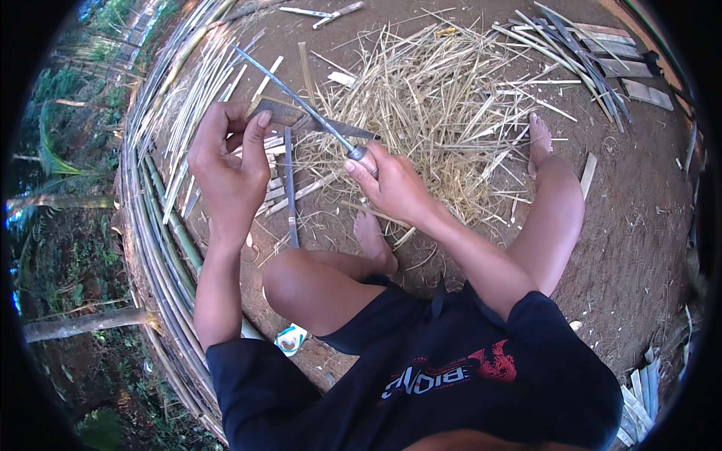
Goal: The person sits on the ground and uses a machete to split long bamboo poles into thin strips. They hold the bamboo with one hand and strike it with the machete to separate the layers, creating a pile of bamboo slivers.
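My left hand [229,154] is raised at the left of centre, its thumb and fingers closed on the wide end of a dark metal blade [284,114]. The blade tapers to a point toward my right hand. In my right hand [397,184] is a slim rod-shaped file [280,83], gripped by its short handle. The file slants up to the left and crosses the blade, seemingly against it. Whether the blade has a handle, my left fingers hide.
A heap of pale bamboo shavings [421,113] covers the dirt in front of my feet. Split strips [203,124] and long poles [162,248] lie at the left. Dark slats [575,52] and boards rest at the far right. A flat strip [290,188] lies by my knee.
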Available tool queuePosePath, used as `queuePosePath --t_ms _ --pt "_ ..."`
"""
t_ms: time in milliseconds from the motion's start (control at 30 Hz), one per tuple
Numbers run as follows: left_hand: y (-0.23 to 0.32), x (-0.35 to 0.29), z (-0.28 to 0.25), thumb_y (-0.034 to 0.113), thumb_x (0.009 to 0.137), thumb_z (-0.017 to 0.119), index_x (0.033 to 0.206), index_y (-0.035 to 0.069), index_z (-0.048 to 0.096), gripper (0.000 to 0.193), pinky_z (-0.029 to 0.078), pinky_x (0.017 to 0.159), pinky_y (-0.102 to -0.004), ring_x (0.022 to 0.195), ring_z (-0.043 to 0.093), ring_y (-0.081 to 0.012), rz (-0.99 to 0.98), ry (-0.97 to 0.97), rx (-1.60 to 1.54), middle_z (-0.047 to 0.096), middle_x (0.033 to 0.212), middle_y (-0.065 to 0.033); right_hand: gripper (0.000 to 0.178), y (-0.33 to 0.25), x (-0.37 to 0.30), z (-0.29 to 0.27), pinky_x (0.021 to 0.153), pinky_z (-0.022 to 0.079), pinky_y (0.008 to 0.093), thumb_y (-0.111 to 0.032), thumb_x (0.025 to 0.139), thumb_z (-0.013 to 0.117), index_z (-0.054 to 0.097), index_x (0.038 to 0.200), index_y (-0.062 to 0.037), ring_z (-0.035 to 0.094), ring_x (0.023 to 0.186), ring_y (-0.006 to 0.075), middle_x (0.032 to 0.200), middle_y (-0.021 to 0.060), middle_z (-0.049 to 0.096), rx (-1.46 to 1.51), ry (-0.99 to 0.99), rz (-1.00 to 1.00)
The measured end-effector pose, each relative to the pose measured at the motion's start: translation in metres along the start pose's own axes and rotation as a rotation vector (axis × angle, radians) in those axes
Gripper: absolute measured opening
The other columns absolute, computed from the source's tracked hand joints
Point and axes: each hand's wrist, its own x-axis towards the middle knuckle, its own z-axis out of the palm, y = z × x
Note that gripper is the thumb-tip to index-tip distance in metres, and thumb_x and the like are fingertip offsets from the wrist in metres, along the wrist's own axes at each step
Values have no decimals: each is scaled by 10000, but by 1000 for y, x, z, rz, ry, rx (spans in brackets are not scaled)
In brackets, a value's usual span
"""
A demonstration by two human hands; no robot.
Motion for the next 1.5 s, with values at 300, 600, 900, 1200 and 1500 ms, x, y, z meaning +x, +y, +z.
queuePosePath --t_ms 300,600,900,1200,1500 --pt "-7 0 -4 9 905 664 895 -39 575 102 516 609 -227 716 671 -120 -10 65 -20 615 741 -75 399 -9 -9 7 454 464 406 -378 989 561 538 967 19 595 476 243 559 122 574 4 -25 -128" --pt "-13 18 1 10 917 652 906 -52 584 93 543 652 -246 731 673 -126 10 37 -60 628 777 -89 405 48 13 18 485 464 389 -383 1008 523 568 1036 19 590 528 210 622 93 591 -25 -38 63" --pt "-34 40 -9 56 952 626 1000 -45 582 120 573 763 -262 824 676 -141 -64 7 -58 637 877 -76 456 150 39 32 622 525 436 -449 1001 506 570 1029 1 645 645 245 737 145 651 -144 -112 274" --pt "-66 68 -7 81 966 617 1023 -28 571 132 566 794 -263 845 674 -146 -112 22 -189 649 869 -75 466 243 33 38 736 537 456 -446 1024 447 608 1069 -11 671 754 258 781 144 667 -238 -149 425" --pt "-94 88 -16 81 966 615 1038 -47 575 152 574 774 -259 813 666 -133 -98 16 -184 655 880 -90 482 271 26 41 797 506 478 -479 989 468 675 970 -44 666 840 383 875 203 689 -191 -46 419"
